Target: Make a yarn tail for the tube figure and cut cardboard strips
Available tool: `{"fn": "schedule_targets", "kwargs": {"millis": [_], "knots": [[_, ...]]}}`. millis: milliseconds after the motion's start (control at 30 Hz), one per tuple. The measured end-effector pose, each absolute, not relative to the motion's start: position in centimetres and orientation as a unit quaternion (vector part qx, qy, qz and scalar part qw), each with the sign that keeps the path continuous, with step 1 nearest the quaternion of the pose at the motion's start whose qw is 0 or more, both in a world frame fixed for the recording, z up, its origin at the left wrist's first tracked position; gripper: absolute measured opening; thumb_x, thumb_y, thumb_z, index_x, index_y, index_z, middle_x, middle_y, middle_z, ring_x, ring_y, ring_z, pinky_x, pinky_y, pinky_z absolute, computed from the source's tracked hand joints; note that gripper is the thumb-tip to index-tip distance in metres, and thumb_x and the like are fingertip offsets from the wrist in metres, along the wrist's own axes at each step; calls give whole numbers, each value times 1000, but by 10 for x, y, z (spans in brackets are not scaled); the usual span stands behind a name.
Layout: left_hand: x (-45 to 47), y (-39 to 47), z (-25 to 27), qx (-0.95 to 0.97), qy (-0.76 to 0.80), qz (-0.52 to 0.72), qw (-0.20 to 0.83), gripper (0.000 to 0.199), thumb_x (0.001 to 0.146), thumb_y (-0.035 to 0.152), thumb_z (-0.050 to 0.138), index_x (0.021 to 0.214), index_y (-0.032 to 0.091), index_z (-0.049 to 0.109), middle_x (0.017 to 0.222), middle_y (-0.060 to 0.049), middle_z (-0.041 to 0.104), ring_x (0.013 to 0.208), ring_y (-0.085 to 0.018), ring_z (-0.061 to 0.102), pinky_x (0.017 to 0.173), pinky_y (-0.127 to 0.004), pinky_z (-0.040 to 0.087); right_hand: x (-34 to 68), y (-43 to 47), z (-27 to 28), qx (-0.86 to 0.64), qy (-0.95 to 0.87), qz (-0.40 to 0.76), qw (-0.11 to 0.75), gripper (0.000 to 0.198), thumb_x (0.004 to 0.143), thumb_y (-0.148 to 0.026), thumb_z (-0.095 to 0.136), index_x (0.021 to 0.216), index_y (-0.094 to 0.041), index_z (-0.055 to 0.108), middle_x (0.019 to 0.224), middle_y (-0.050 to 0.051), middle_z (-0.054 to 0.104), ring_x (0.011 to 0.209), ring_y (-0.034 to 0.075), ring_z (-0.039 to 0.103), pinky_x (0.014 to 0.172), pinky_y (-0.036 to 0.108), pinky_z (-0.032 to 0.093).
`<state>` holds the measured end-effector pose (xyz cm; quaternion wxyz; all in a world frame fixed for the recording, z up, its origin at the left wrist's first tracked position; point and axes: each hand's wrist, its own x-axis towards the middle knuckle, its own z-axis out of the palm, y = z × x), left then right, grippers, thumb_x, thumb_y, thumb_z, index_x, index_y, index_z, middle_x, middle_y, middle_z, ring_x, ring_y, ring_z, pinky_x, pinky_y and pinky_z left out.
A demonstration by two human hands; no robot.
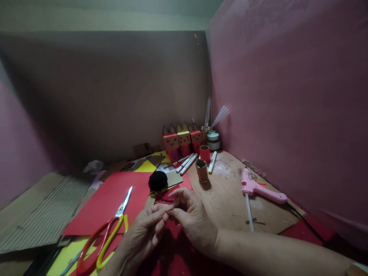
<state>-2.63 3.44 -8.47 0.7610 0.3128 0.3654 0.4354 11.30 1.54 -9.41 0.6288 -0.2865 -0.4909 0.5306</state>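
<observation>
My left hand [146,232] and my right hand [194,220] meet fingertip to fingertip low in the middle of the view, both closed in a pinch. A dark strand runs from a ball of black yarn [158,180] to the fingers of my right hand. What my left fingertips pinch is too small to make out. Left of my hands, scissors [113,226] with red and yellow handles lie partly on a red paper sheet [109,191], blades pointing away. Beyond my right hand stands a brown cardboard tube [202,171], with a red-covered tube [205,153] behind it.
A pink glue gun [255,186] lies at the right, its cord trailing to the near edge. Several markers [188,165] and finished box-headed paper figures [170,142] are at the back. Corrugated cardboard [43,214] fills the left. Walls close off the back and right.
</observation>
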Motion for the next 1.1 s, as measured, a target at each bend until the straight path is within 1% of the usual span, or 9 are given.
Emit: {"fn": "schedule_targets", "kwargs": {"millis": [100, 167, 267, 433, 567, 667, 767, 967, 1100], "knots": [[-26, 34, -86, 335, 373, 427, 752, 14, 62, 11, 78, 69, 8, 67, 50, 3, 54, 34, 1, 41, 34, -7, 36, 113, 17, -96, -286, -490, 533, 628, 26, 70, -5, 56, 90, -21, 56, 68, -6, 58, 61, 9, 54, 62, 22, 44], [-25, 33, -87, 373, 373, 419, 739, 18, 63, 19, 78, 66, 10, 64, 44, 5, 50, 30, 0, 38, 31, -10, 34, 113, 17, -97, -289, -493, 529, 628, 25, 70, -5, 56, 90, -21, 56, 68, -6, 59, 62, 9, 55, 62, 23, 44], [-22, 32, -87, 421, 369, 407, 722, 25, 65, 29, 77, 62, 13, 59, 37, 5, 47, 27, -3, 37, 30, -12, 31, 113, 17, -98, -297, -506, 518, 623, 25, 72, -6, 55, 91, -21, 56, 68, -5, 60, 65, 10, 58, 65, 24, 44], [-20, 30, -87, 440, 375, 405, 708, 28, 65, 35, 76, 66, 13, 57, 36, 6, 46, 27, -4, 38, 32, -14, 30, 114, 15, -95, -304, -510, 518, 616, 22, 74, -6, 54, 91, -20, 55, 69, -4, 62, 70, 11, 61, 69, 25, 46], [-20, 27, -89, 444, 382, 402, 704, 28, 69, 37, 72, 68, 15, 54, 37, 6, 46, 27, -6, 37, 31, -16, 31, 114, 15, -95, -300, -511, 517, 618, 24, 74, -6, 54, 92, -21, 55, 71, -4, 62, 71, 12, 62, 70, 26, 47], [-20, 26, -91, 449, 373, 396, 708, 27, 74, 39, 67, 71, 17, 52, 36, 6, 47, 27, -8, 39, 32, -17, 32, 113, 15, -95, -295, -509, 526, 614, 24, 74, -6, 54, 92, -21, 55, 71, -4, 62, 71, 12, 63, 71, 26, 48], [-19, 27, -93, 451, 361, 394, 714, 24, 77, 37, 64, 74, 17, 52, 37, 4, 49, 27, -9, 42, 32, -17, 31, 113, 14, -94, -299, -501, 528, 617, 23, 73, -6, 54, 91, -20, 54, 70, -4, 62, 70, 12, 63, 68, 25, 48], [-18, 30, -93, 437, 355, 412, 716, 21, 72, 29, 71, 73, 14, 56, 44, 3, 53, 31, -6, 44, 34, -14, 34, 113, 18, -94, -312, -473, 540, 623, 22, 72, -8, 53, 91, -19, 51, 68, -4, 61, 62, 10, 61, 61, 23, 48], [-20, 33, -94, 428, 360, 408, 721, 24, 69, 30, 74, 70, 12, 58, 46, 2, 55, 30, -4, 44, 32, -12, 30, 113, 18, -95, -327, -477, 524, 625, 21, 73, -8, 55, 90, -19, 52, 70, -4, 59, 65, 10, 61, 63, 23, 47]]}}
